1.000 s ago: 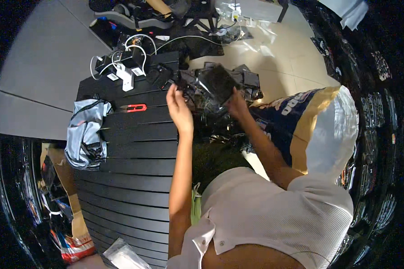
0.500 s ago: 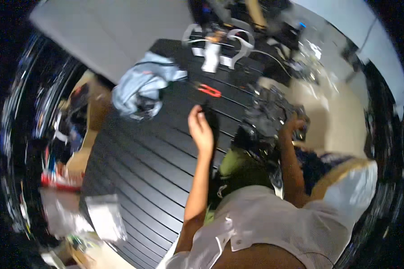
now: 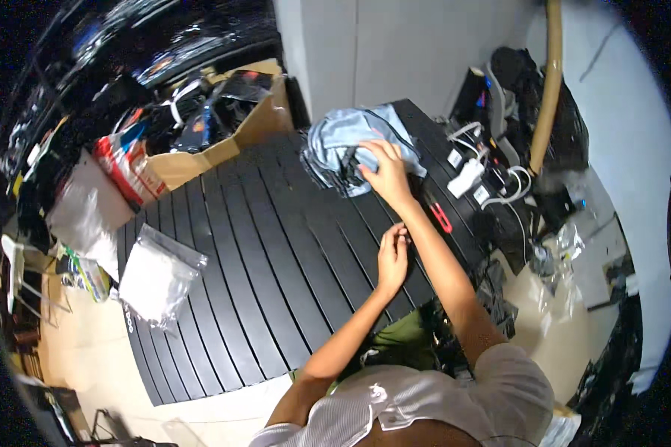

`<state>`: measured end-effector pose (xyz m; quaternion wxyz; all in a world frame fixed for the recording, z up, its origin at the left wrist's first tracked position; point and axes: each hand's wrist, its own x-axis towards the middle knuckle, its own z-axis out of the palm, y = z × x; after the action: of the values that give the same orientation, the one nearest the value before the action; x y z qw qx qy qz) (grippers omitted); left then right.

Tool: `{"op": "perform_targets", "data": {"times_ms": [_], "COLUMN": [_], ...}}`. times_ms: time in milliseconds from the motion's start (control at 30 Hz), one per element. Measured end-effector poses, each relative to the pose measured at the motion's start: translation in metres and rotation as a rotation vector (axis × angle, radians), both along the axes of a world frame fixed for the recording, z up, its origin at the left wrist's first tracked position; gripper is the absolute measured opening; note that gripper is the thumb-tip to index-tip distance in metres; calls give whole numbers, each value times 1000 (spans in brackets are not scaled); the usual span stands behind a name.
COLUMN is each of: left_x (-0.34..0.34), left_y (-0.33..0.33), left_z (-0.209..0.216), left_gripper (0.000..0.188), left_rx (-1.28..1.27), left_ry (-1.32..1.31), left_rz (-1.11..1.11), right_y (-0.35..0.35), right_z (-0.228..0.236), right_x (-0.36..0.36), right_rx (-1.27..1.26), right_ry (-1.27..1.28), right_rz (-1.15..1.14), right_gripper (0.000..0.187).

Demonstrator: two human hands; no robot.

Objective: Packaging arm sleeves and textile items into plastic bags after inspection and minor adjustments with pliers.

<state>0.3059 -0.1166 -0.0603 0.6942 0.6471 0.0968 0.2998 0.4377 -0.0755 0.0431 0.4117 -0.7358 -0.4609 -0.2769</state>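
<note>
A crumpled bundle of light-blue cloth (image 3: pixel 335 138) with dark parts lies at the far end of the black slatted table (image 3: pixel 276 253). My right hand (image 3: pixel 386 173) reaches over its right side, fingers and thumb bent onto the fabric. Closer to me, beside my right forearm, my left hand (image 3: pixel 393 261) rests low over the slats with its fingers curled in; whatever they may hold is hidden. To the right of my right forearm lies a red U-shaped tool (image 3: pixel 443 218) with a dark end. Dark crinkled plastic (image 3: pixel 492 287) shows partly behind that forearm.
A clear bag with white contents (image 3: pixel 160 276) lies at the table's left edge. Beyond stands an open cardboard box (image 3: pixel 224 153) of mixed goods. White plugs and cables (image 3: pixel 466 179) crowd the far right corner, near a tan pole (image 3: pixel 550 89). Clear plastic wrapping (image 3: pixel 566 249) is on the right.
My right hand has gone from the dark crinkled plastic on the right to the blue cloth. My left hand's fingers have curled in. The whole view has swung left.
</note>
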Motion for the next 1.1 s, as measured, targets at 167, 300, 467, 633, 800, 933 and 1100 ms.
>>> {"op": "perform_targets", "data": {"times_ms": [167, 300, 467, 633, 800, 933, 1100], "left_x": [-3, -4, -15, -36, -49, -72, -111], "left_y": [5, 8, 11, 52, 113, 140, 134], "left_z": [-11, -16, 20, 101, 189, 221, 246], "left_gripper": [27, 29, 44, 78, 101, 40, 17], "left_rx": [196, 19, 274, 496, 316, 178, 87], "left_ry": [39, -29, -29, -28, -375, -335, -342], "left_rz": [91, 8, 240, 562, 546, 71, 4], "right_y": [73, 88, 68, 18, -37, -54, -76], "right_z": [-13, 10, 143, 249, 283, 263, 238], "right_x": [17, 21, 22, -23, -66, -76, -40], "right_rx": [-597, -371, 149, 536, 374, 494, 653], "right_ry": [-185, 43, 461, 607, 684, 892, 672], "right_rz": [-118, 4, 121, 740, 1035, 1047, 587], "right_gripper": [30, 20, 19, 10, 25, 20, 10]}}
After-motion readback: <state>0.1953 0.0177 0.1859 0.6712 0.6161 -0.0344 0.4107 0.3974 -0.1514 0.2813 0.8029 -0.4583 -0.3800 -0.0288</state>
